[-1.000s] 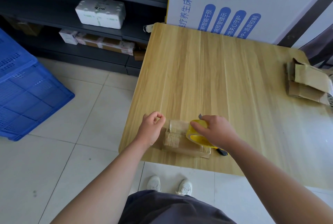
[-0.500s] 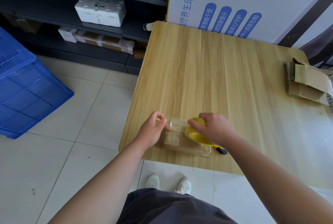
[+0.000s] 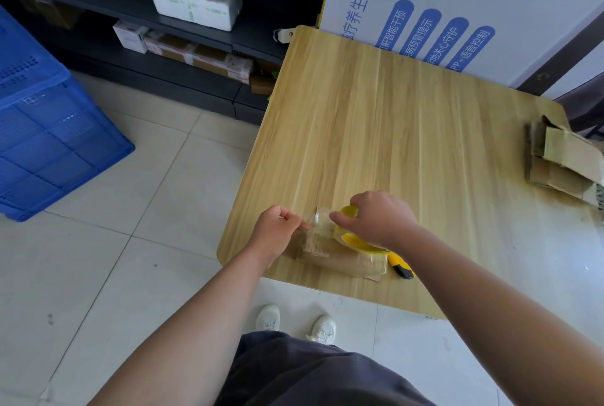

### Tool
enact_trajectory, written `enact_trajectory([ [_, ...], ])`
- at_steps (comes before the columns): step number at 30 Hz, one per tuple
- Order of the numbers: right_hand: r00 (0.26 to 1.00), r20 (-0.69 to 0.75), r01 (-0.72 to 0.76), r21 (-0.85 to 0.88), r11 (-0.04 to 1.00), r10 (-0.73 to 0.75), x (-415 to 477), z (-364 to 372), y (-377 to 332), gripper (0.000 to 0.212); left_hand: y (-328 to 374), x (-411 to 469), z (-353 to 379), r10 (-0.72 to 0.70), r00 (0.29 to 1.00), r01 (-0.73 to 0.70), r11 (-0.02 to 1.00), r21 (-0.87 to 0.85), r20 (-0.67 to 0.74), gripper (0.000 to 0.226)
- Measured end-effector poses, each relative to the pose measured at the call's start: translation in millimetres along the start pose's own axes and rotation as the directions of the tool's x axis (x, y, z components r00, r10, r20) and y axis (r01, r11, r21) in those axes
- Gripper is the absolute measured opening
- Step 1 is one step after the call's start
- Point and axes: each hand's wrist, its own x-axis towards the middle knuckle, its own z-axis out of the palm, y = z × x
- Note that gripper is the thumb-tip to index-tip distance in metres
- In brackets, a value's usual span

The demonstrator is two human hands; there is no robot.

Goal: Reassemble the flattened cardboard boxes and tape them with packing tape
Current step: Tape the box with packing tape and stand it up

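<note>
Tape work at the near edge of the table (image 3: 392, 128). Gripped the yellow tape roll (image 3: 349, 237) from above with the right hand (image 3: 376, 222), fingers curled over its rim, wrist bent down, forearm reaching in from the lower right. Pinched the free end of the clear tape strip (image 3: 318, 226) with the left hand (image 3: 277, 229), fingers tucked into a loose fist, forearm coming up from the lower left. Held the strip stretched between the two hands over the small cardboard box (image 3: 353, 263), probably to hold it taut and flat for the seam; could not tell whether it touched the box yet. Box set close to the body, likely for easy downward pressure. Utility knife (image 3: 402, 270) laid just beside the box, handy for cutting. Flattened boxes (image 3: 562, 160) piled well apart at the right edge.
</note>
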Motion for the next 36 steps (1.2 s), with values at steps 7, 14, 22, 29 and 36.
enact_trajectory([
  [7, 1.0, 0.001, 0.016, -0.043, 0.999, -0.016, 3, 0, -2, 0.056, -13, 7, 3, -0.057, 0.998, 0.057, 0.996, -0.074, 0.0, 0.01],
  [14, 1.0, -0.01, 0.024, -0.036, 0.999, -0.025, 2, 1, 1, 0.055, -14, 7, 10, -0.013, 1.0, 0.013, 1.0, -0.016, -0.011, 0.008],
  [22, 1.0, 0.0, 0.02, -0.023, 1.0, -0.02, -1, -1, 1, 0.056, -15, 6, 19, 0.17, 0.984, -0.153, 0.958, 0.244, -0.051, 0.013],
  [29, 1.0, 0.009, 0.016, -0.027, 0.999, -0.016, 3, 0, -1, 0.054, -25, -1, 21, 0.116, 0.985, -0.096, 0.984, 0.149, -0.127, 0.021],
  [36, 1.0, 0.003, 0.016, -0.024, 1.0, -0.016, 5, 1, -1, 0.055, -28, 4, 25, 0.072, 0.997, -0.067, 0.991, 0.116, -0.038, 0.021],
])
